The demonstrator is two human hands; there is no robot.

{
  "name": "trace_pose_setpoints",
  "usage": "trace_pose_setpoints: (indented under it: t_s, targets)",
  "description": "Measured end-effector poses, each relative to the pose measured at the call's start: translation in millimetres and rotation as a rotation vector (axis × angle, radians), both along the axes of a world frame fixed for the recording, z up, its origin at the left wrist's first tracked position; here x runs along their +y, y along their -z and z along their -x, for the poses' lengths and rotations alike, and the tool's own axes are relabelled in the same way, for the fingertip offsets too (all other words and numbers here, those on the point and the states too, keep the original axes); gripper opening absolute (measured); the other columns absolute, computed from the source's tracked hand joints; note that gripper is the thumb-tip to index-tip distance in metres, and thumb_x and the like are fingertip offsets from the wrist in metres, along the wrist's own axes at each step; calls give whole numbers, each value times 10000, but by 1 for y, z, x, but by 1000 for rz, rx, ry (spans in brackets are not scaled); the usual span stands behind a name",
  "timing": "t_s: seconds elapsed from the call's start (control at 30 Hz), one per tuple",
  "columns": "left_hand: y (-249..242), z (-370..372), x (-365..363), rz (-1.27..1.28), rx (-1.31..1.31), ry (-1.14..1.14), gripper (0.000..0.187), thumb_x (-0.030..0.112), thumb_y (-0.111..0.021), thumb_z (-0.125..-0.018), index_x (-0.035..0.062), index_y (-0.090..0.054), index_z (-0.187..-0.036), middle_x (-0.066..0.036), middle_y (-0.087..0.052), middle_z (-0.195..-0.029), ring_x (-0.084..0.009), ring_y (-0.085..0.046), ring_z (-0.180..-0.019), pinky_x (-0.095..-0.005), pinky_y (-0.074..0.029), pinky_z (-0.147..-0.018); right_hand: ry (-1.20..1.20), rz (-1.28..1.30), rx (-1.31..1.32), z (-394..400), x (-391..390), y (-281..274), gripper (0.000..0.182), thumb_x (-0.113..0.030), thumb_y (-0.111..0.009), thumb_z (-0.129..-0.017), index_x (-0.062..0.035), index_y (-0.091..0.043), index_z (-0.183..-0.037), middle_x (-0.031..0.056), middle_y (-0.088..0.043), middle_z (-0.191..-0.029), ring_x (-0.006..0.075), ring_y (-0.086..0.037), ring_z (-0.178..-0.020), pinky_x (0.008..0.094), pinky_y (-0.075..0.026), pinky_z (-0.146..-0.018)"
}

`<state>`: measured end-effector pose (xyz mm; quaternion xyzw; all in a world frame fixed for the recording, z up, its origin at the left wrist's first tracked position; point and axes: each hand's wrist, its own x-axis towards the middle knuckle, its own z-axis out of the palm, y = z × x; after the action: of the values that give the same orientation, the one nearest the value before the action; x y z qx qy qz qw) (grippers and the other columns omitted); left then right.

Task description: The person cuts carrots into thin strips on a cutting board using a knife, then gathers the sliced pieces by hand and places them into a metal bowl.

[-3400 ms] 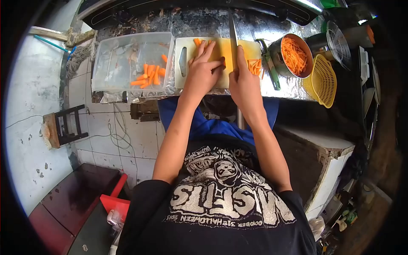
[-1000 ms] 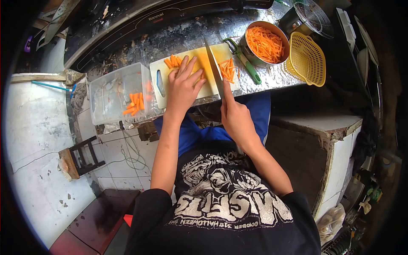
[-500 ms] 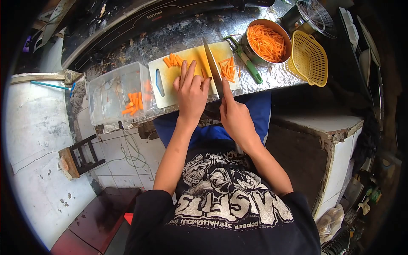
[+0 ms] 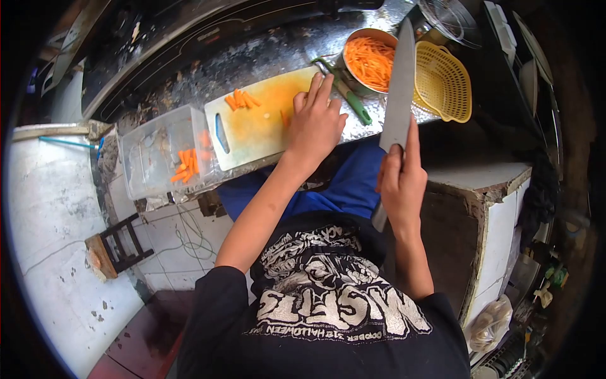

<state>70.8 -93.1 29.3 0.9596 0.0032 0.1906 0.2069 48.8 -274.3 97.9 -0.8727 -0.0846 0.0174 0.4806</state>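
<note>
Moderate, cool light, its source out of view, throws white glare off the foil-topped counter [image 4: 377,112] and a soft sheen along the knife [image 4: 399,88]. The recess [image 4: 445,230] below sinks into shadow. Wide-lens distortion bows the stove [image 4: 221,31] — its lettering smeared — and black swallows the corners.

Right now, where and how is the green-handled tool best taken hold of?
Probably by the near end of its green handle, from the person's side: that end points toward the counter's front edge, apart from the pot.
</note>
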Motion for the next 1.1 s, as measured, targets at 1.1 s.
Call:
trace_pose_setpoints:
  t_s: [1.1]
  targets:
    - [17,-14,-35,-149,42,-109,192,23,-600,-832,-93,-679,-963,-254,-384,-1559,-336,-279,-1512,-579,-253,-1083,117,-122,132,6,-35,-7,545,-68,-433,-1048,-83,-309,-1579,22,-519,-592,79,-511,-489,289,-458,-480]
